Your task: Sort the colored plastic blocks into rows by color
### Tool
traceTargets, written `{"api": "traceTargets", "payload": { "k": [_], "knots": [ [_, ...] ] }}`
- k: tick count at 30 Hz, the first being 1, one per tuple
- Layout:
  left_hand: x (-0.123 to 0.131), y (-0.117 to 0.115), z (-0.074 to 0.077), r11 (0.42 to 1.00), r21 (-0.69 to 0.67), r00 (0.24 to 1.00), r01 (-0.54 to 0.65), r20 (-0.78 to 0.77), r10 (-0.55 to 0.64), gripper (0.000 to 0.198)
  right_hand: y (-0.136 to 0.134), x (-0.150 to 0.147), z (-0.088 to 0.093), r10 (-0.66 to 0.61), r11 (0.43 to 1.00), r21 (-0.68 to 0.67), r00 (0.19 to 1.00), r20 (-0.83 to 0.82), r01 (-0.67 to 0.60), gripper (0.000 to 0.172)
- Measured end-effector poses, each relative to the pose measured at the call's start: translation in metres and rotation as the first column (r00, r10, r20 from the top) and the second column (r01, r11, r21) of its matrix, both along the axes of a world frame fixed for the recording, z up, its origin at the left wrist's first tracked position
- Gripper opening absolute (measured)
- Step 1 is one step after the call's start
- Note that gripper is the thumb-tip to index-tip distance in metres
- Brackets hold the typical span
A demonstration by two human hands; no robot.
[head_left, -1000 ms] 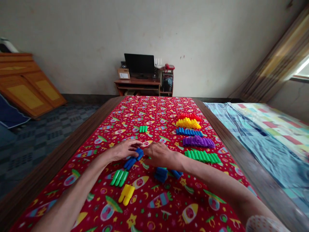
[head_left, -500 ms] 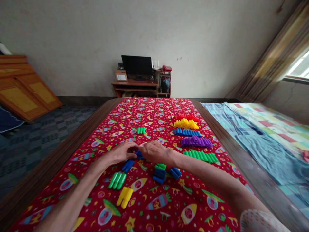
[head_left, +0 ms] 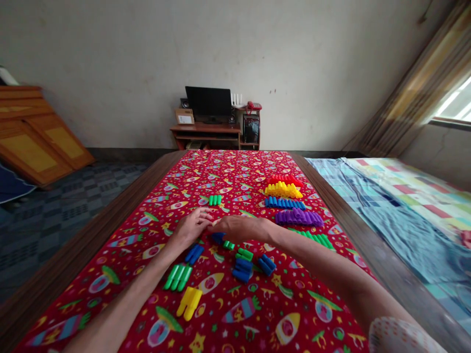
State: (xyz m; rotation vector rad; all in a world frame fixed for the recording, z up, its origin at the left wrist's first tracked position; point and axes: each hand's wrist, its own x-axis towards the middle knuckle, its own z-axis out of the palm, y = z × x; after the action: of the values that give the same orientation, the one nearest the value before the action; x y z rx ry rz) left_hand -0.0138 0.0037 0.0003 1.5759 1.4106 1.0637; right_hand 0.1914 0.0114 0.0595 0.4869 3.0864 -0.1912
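My left hand (head_left: 191, 226) rests over the cloth with its fingers stretched toward my other hand, apart and holding nothing I can see. Fingers closed and pointing left, my right hand (head_left: 237, 228) hides whatever may be in its fingertips. Just beneath it lie a blue tube piece (head_left: 218, 238) and a small green tube piece (head_left: 228, 245). Nearer to me are a pair of blue tubes (head_left: 194, 253), joined green tubes (head_left: 178, 277), joined yellow tubes (head_left: 189, 303), a green piece (head_left: 244, 254), a blue block of tubes (head_left: 242, 270) and another blue piece (head_left: 267, 264).
Along the right side sit rows of red (head_left: 284, 179), yellow (head_left: 283, 189), blue (head_left: 284, 203), purple (head_left: 299, 217) and green tubes (head_left: 316, 238). A green group (head_left: 215, 200) lies farther off on the red patterned cloth (head_left: 257, 314). Beyond stands a desk with a monitor (head_left: 208, 102).
My left hand has uncurled and drawn slightly up from the blue piece. My right hand has shifted a little, uncovering the small green piece.
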Motion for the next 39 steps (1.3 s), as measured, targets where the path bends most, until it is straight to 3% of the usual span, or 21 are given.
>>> {"api": "traceTargets", "payload": {
  "k": [3, 8, 13, 17, 20, 25, 29, 33, 39],
  "knots": [
    [-0.006, 0.002, 0.000, 0.999, -0.021, 0.998, -0.029, 0.051, 0.030, 0.048, 0.006, -0.004, -0.002, 0.051, 0.999, 0.013, 0.996, 0.073, -0.052, 0.027],
    [-0.011, 0.005, -0.005, 1.000, -0.012, 0.995, -0.027, 0.098, 0.028, 0.048, 0.007, 0.016, 0.018, -0.056, 0.996, 0.070, 0.997, -0.049, 0.059, 0.021],
    [-0.010, 0.005, -0.006, 1.000, -0.005, 0.997, -0.024, 0.075, 0.024, 0.044, 0.025, 0.100, 0.048, -0.319, 0.936, 0.056, 0.903, -0.288, 0.348, 0.026],
    [-0.009, 0.004, -0.005, 1.000, -0.010, 0.998, -0.027, 0.062, 0.028, 0.040, 0.043, 0.167, 0.052, -0.575, 0.808, 0.037, 0.800, -0.173, 0.589, 0.026],
    [-0.009, 0.004, -0.004, 1.000, -0.012, 0.999, -0.028, 0.038, 0.029, 0.039, 0.052, 0.193, 0.042, -0.618, 0.783, -0.002, 0.778, -0.113, 0.622, 0.026],
    [-0.009, 0.004, -0.003, 1.000, -0.010, 1.000, -0.020, 0.010, 0.020, 0.040, 0.065, 0.199, 0.015, -0.619, 0.785, -0.048, 0.782, -0.076, 0.617, 0.032],
    [-0.011, 0.005, -0.006, 1.000, 0.000, 1.000, -0.021, 0.004, 0.021, 0.041, 0.069, 0.199, 0.005, -0.603, 0.797, -0.065, 0.787, -0.130, 0.600, 0.031],
    [-0.011, 0.007, -0.011, 0.999, 0.020, 1.000, -0.030, 0.010, 0.030, 0.042, 0.063, 0.199, 0.011, -0.564, 0.826, -0.073, 0.815, -0.133, 0.559, 0.028],
    [-0.011, 0.006, -0.011, 0.999, 0.032, 0.999, -0.034, 0.013, 0.033, 0.042, 0.031, 0.181, 0.035, -0.600, 0.785, -0.003, 0.759, -0.255, 0.620, 0.027]
  ]
}}
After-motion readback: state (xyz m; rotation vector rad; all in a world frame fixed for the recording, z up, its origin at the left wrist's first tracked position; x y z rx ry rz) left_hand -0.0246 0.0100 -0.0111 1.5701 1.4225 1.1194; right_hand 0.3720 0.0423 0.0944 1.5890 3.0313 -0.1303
